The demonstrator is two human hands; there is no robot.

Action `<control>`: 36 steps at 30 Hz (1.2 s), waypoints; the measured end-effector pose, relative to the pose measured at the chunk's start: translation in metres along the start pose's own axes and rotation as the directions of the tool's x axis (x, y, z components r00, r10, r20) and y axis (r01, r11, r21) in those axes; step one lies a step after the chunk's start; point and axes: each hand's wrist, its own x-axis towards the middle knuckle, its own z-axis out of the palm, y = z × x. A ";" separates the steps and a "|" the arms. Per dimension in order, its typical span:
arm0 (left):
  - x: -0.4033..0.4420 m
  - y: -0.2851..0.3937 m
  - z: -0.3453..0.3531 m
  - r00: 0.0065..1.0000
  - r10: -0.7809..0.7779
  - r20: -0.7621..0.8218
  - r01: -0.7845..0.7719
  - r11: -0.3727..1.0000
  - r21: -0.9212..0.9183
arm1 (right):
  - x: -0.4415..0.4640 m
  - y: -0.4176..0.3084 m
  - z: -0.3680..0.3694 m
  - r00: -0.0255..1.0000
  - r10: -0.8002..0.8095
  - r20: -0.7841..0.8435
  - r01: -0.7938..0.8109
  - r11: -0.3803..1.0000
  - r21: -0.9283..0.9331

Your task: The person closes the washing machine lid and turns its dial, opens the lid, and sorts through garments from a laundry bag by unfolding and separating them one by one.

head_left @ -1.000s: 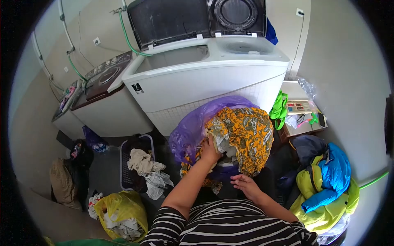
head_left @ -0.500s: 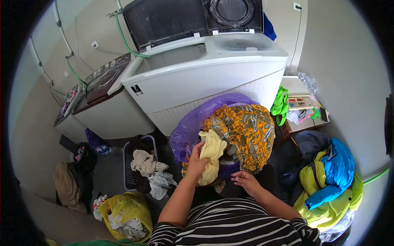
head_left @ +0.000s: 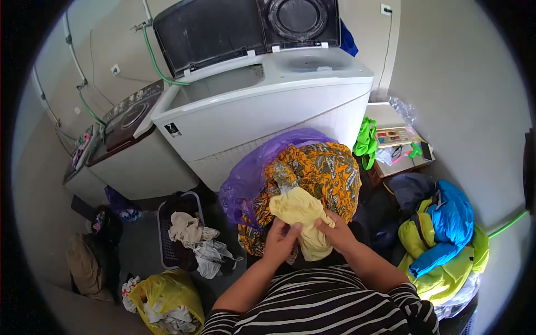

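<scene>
A crumpled pale yellow cloth garment [head_left: 301, 215] is gripped between both hands, low in front of my body. My left hand [head_left: 282, 237] has its fingers closed around the garment's left edge, thumb on top. On the other edge, my right hand [head_left: 335, 230] pinches the cloth between thumb and fingers. Just beyond lies a bundle of orange patterned fabric [head_left: 329, 170], and part of it shows below my left hand too. A purple plastic bag [head_left: 245, 178] surrounds its left and far sides.
A white twin-tub washing machine [head_left: 268, 100] stands ahead, lids raised. At left are a laundry basket [head_left: 164, 240] and a yellow bag of clothes [head_left: 167, 290]. A blue jacket [head_left: 452, 218] lies on a heap at right, near a small cabinet [head_left: 385, 114] holding small items.
My right hand has come up and taken hold of the yellow garment, which only my left hand held before. The garment is now spread more between both hands. The view has shifted slightly.
</scene>
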 end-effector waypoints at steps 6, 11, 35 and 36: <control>0.009 0.026 -0.007 0.992 0.004 -0.129 -0.043 0.953 -0.299 | -0.003 -0.018 -0.021 0.992 -0.038 -0.117 0.023 0.992 -0.122; 0.019 0.043 -0.003 0.987 -0.005 -0.159 -0.077 0.862 -0.502 | -0.007 -0.035 -0.026 0.997 -0.008 0.077 0.032 0.952 -0.306; 0.017 0.034 -0.001 0.971 -0.229 0.076 0.224 0.739 -0.635 | -0.014 0.004 0.007 0.890 -0.248 -0.382 0.207 0.968 -0.145; 0.015 0.029 0.003 0.970 -0.227 0.084 0.231 0.769 -0.596 | -0.013 0.006 0.014 0.889 -0.245 -0.387 0.206 0.968 -0.140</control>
